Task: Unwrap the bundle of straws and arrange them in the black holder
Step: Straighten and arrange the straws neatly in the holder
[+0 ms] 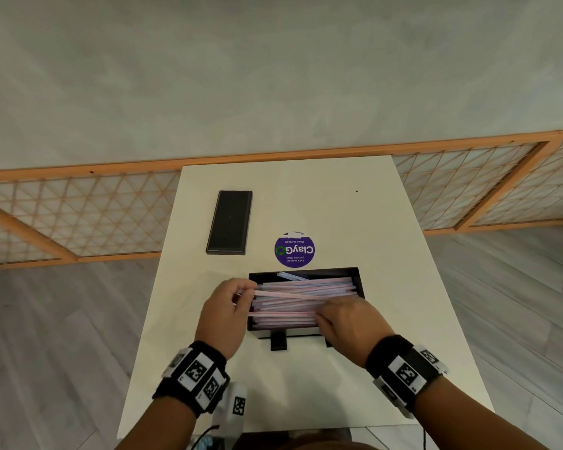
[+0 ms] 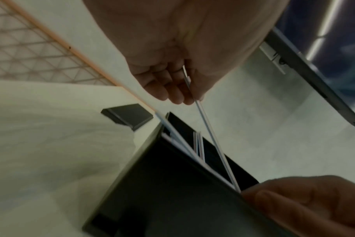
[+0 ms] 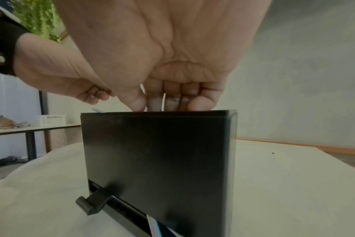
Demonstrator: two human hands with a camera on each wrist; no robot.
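Observation:
The black holder [image 1: 306, 271] stands near the front of the white table, packed with pink-and-white straws [image 1: 306, 285] lying lengthwise. My left hand [image 1: 241, 293] is at the holder's left end and pinches one straw [image 2: 210, 137] between thumb and fingers, its held end raised above the pile. My right hand [image 1: 320, 315] reaches over the front right of the holder, fingers pointing down onto the straws. In the right wrist view the right fingertips [image 3: 172, 104] dip behind the holder's front wall [image 3: 158, 160] and are hidden.
The holder's black lid [image 1: 229, 222] lies flat at the back left of the table [image 1: 387, 254]. A round purple sticker [image 1: 294, 249] sits just behind the holder. A small lever [image 3: 93, 203] juts from the holder's base. A wooden lattice screen [image 1: 78, 216] lies beyond the table.

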